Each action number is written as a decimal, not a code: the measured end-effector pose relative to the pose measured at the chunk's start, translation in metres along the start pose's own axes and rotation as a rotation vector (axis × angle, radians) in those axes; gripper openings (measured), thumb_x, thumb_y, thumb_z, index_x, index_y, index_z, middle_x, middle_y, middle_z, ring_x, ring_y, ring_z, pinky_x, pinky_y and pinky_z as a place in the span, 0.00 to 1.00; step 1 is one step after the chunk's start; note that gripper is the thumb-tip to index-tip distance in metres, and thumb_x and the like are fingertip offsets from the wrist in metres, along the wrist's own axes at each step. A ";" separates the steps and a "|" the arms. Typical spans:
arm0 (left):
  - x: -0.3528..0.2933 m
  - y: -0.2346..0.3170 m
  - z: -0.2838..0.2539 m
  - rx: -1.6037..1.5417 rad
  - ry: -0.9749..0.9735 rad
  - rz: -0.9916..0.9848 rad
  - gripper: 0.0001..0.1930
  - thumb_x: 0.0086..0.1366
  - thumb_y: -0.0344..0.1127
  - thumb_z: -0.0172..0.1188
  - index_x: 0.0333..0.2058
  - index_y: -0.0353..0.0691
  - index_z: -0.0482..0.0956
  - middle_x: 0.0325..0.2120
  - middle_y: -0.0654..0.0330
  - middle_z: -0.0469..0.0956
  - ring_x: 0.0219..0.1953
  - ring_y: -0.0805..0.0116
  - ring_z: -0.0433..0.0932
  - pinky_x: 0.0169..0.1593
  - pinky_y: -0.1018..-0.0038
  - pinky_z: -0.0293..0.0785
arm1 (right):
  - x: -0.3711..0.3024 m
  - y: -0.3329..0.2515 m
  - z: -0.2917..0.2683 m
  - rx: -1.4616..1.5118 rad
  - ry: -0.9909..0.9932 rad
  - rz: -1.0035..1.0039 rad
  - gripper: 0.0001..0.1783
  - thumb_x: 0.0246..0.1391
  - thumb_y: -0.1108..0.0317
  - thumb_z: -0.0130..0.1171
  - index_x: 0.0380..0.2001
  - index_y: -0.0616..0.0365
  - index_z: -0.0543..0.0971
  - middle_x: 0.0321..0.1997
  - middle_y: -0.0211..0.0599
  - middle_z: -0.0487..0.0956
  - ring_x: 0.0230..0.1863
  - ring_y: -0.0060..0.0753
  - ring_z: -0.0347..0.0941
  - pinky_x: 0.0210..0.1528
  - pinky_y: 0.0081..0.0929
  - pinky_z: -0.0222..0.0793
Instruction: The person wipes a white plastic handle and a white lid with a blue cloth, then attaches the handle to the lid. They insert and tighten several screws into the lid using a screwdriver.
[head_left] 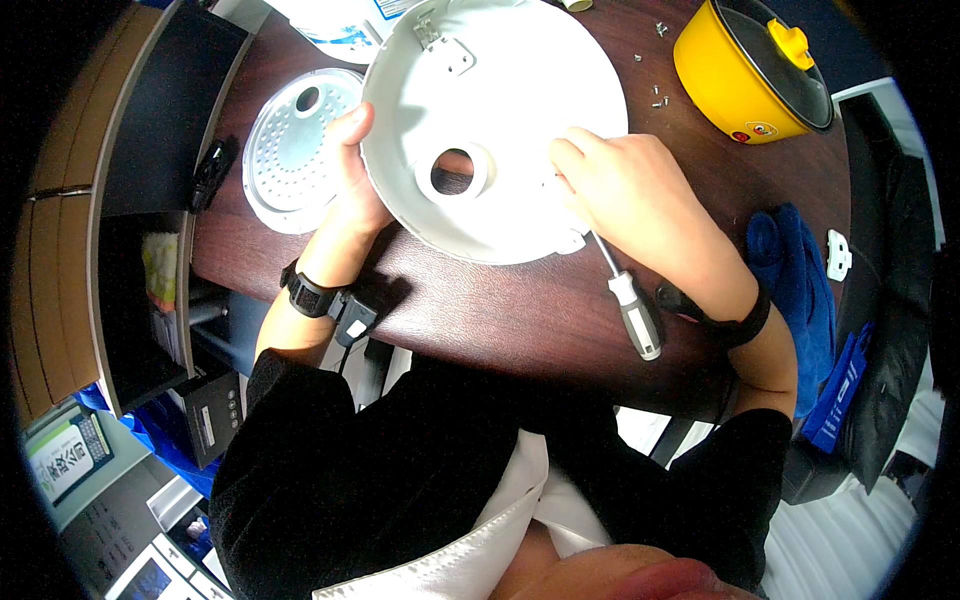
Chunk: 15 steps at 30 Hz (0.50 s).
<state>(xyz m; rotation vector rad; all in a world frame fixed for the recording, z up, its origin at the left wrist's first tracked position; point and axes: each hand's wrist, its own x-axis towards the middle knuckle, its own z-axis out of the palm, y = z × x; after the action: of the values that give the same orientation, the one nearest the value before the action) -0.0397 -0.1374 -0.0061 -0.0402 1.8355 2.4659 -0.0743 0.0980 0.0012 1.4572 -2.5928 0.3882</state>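
Note:
A large round white plastic housing (530, 90) with a raised ring round a hole is tilted up over the table. My left hand (355, 170) grips its left rim, thumb on the outer edge. At the housing's right side, my right hand (625, 190) has its fingers pinched together near the inner surface. What lies between those fingertips is hidden. Below my right hand is a screwdriver (637, 318) with a grey and white handle; its shaft runs up out of sight behind the hand. I cannot tell whether the hand touches it.
A round perforated white plate (275, 165) lies left of the housing. Several small screws (658, 98) are scattered at the far right, beside a yellow pot (735, 85) with a dark lid. A blue cloth (795, 280) and a small white part (838, 255) lie at the right.

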 end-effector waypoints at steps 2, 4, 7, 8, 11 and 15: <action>0.000 0.002 0.001 0.015 0.002 -0.008 0.48 0.52 0.68 0.45 0.58 0.28 0.56 0.50 0.38 0.67 0.50 0.51 0.72 0.49 0.62 0.74 | 0.000 0.001 0.000 0.003 -0.004 0.002 0.04 0.46 0.71 0.54 0.26 0.60 0.72 0.25 0.40 0.74 0.23 0.40 0.76 0.25 0.31 0.72; 0.000 0.002 0.001 0.016 0.007 -0.011 0.48 0.52 0.67 0.45 0.58 0.28 0.56 0.50 0.39 0.67 0.50 0.51 0.72 0.50 0.62 0.74 | -0.001 0.001 0.002 0.000 -0.003 0.004 0.04 0.46 0.71 0.54 0.25 0.60 0.72 0.25 0.40 0.74 0.23 0.39 0.76 0.25 0.31 0.73; 0.000 0.001 0.001 -0.003 0.011 -0.010 0.48 0.52 0.67 0.46 0.58 0.28 0.56 0.50 0.39 0.67 0.50 0.51 0.73 0.50 0.62 0.74 | 0.000 0.000 0.002 -0.028 -0.003 0.014 0.05 0.46 0.71 0.54 0.24 0.61 0.72 0.23 0.41 0.74 0.22 0.39 0.76 0.24 0.31 0.73; 0.000 0.000 0.000 -0.007 0.007 -0.011 0.48 0.52 0.67 0.46 0.58 0.28 0.56 0.50 0.39 0.68 0.50 0.52 0.73 0.50 0.63 0.74 | 0.000 -0.001 0.002 -0.034 -0.002 0.022 0.05 0.45 0.71 0.54 0.24 0.62 0.72 0.22 0.42 0.74 0.21 0.39 0.76 0.24 0.31 0.73; 0.002 -0.006 -0.012 -0.112 -0.057 -0.029 0.44 0.51 0.63 0.50 0.58 0.34 0.59 0.51 0.44 0.67 0.51 0.52 0.71 0.51 0.59 0.72 | -0.001 -0.003 0.001 -0.031 -0.015 0.070 0.05 0.47 0.71 0.55 0.25 0.61 0.72 0.21 0.41 0.75 0.21 0.40 0.76 0.24 0.31 0.72; 0.000 -0.008 -0.019 -0.146 -0.079 -0.023 0.42 0.51 0.61 0.53 0.58 0.35 0.61 0.51 0.46 0.68 0.51 0.52 0.70 0.51 0.58 0.71 | -0.002 -0.004 0.005 0.030 -0.046 0.159 0.06 0.48 0.69 0.57 0.25 0.58 0.71 0.22 0.40 0.76 0.22 0.41 0.75 0.26 0.31 0.71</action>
<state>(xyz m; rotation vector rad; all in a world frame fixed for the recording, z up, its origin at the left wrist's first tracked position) -0.0395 -0.1529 -0.0196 0.0283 1.6131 2.5414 -0.0700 0.0958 -0.0036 1.2867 -2.7611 0.4182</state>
